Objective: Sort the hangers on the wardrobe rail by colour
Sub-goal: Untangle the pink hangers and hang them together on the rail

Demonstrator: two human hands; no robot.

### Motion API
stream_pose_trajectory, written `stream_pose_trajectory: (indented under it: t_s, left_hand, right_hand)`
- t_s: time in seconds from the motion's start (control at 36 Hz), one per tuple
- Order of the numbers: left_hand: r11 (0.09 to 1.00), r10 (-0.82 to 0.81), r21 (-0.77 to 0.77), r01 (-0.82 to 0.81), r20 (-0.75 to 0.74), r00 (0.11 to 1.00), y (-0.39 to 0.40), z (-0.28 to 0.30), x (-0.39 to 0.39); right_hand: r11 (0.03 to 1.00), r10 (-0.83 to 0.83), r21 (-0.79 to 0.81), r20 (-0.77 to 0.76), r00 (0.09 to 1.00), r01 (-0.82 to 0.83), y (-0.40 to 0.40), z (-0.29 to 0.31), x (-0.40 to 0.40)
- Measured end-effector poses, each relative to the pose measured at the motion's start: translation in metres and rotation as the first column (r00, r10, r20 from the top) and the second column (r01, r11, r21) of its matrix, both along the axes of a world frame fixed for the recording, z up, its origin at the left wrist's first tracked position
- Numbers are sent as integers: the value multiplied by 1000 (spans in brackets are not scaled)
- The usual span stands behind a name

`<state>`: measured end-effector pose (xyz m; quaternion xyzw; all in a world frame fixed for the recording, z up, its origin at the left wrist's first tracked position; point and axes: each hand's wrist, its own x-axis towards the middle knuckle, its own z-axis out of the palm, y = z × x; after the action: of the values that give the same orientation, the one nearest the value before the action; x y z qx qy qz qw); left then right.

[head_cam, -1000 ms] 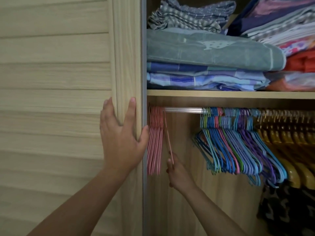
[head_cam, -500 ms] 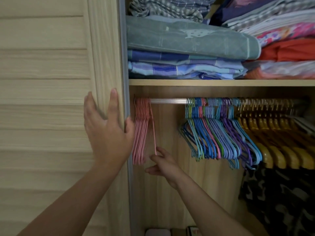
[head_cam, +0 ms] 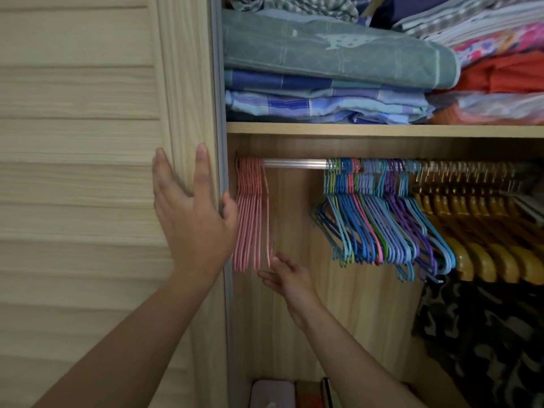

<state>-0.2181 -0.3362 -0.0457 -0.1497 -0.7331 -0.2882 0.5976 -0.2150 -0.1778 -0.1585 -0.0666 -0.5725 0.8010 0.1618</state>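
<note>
At the left end of the wardrobe rail (head_cam: pixel 294 164), the pink hangers (head_cam: pixel 250 216) are bunched. No hanger is held: the right hand (head_cam: pixel 287 275) is spread just below them, the left hand (head_cam: pixel 191 213) laid flat on the sliding door (head_cam: pixel 88 172). Pink seems nearly gathered. At the rail's middle, one pink hanger (head_cam: pixel 351 184) is seen among the mixed blue, green and purple hangers (head_cam: pixel 382 219); it probably needs pinching out next.
</note>
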Motion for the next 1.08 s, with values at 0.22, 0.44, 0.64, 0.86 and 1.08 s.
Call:
stream_pose_trajectory:
  t_s: [0.22, 0.44, 0.64, 0.86, 1.08]
  left_hand:
    - [1000, 4, -14, -4, -31, 1000, -2, -2, -3]
    - [995, 61, -79, -65, -42, 997, 8, -22, -3]
    - [991, 114, -60, -118, -65, 991, 14, -31, -6]
    - [993, 89, -75, -92, -52, 995, 11, -32, -5]
    - [992, 89, -80, -93, -47, 995, 11, -32, -3]
  right_hand:
    - [949, -301, 116, 66, 951, 292, 7, -35, 31]
    - [512, -562, 595, -314, 766, 620, 71, -24, 87]
    - [64, -698, 771, -419, 581, 634, 123, -8, 102]
    - [139, -719, 812, -311, 621, 567, 121, -6, 79]
    - [72, -689, 754, -436, 580, 653, 112, -2, 82]
